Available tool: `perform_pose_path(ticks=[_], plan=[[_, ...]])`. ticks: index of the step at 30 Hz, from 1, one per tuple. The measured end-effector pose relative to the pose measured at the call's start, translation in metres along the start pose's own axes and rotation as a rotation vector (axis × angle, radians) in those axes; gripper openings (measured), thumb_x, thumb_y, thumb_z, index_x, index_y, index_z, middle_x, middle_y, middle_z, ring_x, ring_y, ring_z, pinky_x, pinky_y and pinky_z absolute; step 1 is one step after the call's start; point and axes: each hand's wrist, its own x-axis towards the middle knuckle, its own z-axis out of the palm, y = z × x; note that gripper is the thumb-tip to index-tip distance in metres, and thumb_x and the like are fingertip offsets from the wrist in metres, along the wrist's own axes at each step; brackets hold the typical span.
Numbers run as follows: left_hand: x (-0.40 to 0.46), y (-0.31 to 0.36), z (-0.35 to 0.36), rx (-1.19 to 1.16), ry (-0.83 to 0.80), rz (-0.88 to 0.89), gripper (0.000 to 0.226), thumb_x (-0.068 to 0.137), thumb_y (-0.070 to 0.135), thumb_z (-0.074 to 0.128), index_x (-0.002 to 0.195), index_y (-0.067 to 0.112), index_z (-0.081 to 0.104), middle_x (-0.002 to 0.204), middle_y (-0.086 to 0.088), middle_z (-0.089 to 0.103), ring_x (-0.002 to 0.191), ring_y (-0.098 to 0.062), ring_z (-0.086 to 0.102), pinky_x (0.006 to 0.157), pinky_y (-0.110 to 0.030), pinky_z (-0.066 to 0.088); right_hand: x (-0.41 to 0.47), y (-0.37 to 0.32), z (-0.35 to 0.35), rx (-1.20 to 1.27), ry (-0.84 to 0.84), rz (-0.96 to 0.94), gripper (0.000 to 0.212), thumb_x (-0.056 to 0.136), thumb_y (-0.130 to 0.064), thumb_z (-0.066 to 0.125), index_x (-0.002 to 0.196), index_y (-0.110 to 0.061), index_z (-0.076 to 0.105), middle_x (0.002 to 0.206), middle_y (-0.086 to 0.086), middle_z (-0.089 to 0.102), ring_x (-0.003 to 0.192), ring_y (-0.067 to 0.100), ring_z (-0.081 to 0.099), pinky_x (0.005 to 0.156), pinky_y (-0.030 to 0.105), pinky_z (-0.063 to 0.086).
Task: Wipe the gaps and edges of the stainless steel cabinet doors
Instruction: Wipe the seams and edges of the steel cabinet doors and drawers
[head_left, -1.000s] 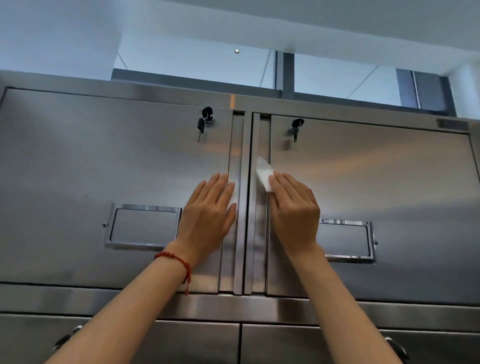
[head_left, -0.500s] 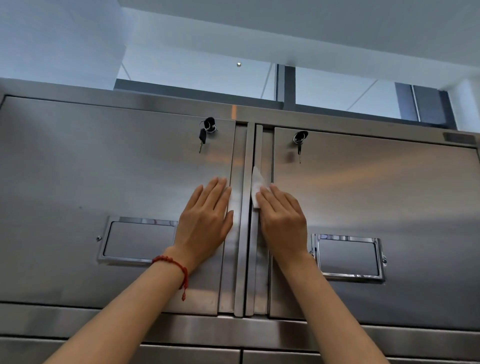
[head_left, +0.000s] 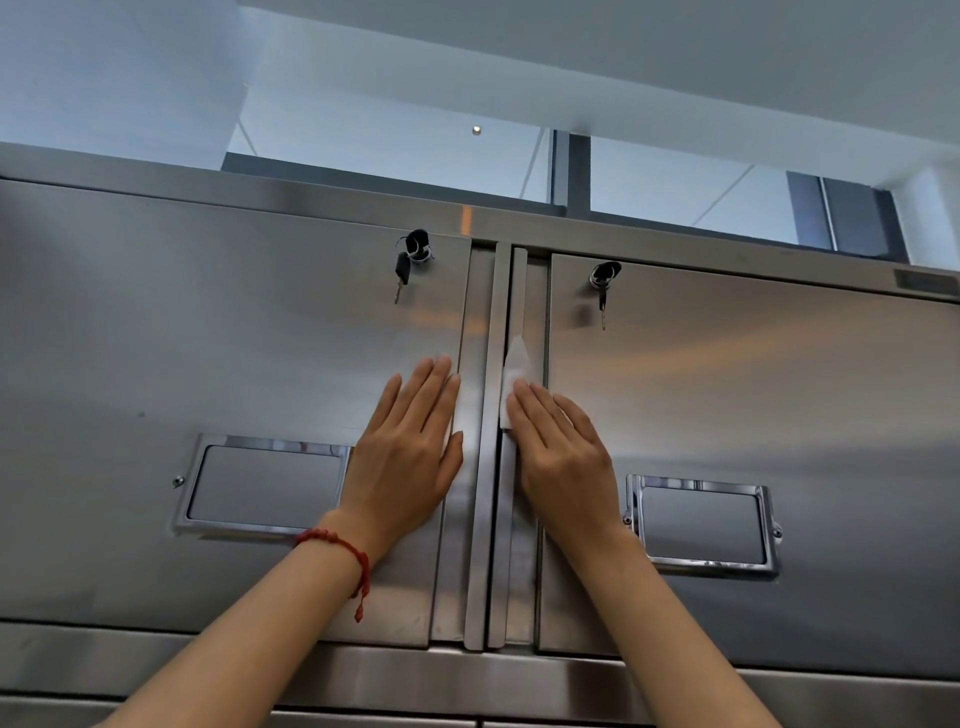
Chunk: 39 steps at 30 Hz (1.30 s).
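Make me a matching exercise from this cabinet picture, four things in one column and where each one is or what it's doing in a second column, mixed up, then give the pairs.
Things
1. left hand
2. white wipe
3. red bracelet
4. keys

Places or states
A. hanging from the lock on the left door
B. pressed by the right hand against the strip at the centre gap
C. flat and empty on the left door
D. around the left wrist

Pairs: 1-C, 2-B, 3-D, 4-A
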Motion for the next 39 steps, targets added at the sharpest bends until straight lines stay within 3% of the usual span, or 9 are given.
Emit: perform_pose_path(ticks=[6,39], plan=[[-0.001,-0.001,0.003,-0.001,0.026,0.005,0.053,0.092,0.027,0.035,0.132,-0.005,0.048,0.140,-0.022,0.043,0.131,-0.035,0.039,0.104,-0.054,0.037,-0.001,0.002,0.004,0.071,0.061,-0.025,0.042,0.065,0.001,0.084,0.104,0.005,0.070,0.109,0.021,0.067,0.103,0.029,0.066,0.089,0.041,0.053],[-0.004,-0.001,0.006,0.005,0.044,0.002,0.053,0.092,0.026,0.033,0.135,-0.003,0.044,0.142,-0.021,0.041,0.133,-0.034,0.036,0.106,-0.053,0.034,0.002,0.000,0.006,0.084,0.050,0.013,0.041,0.064,0.005,0.083,0.103,0.007,0.069,0.108,0.023,0.067,0.102,0.032,0.066,0.090,0.043,0.050]])
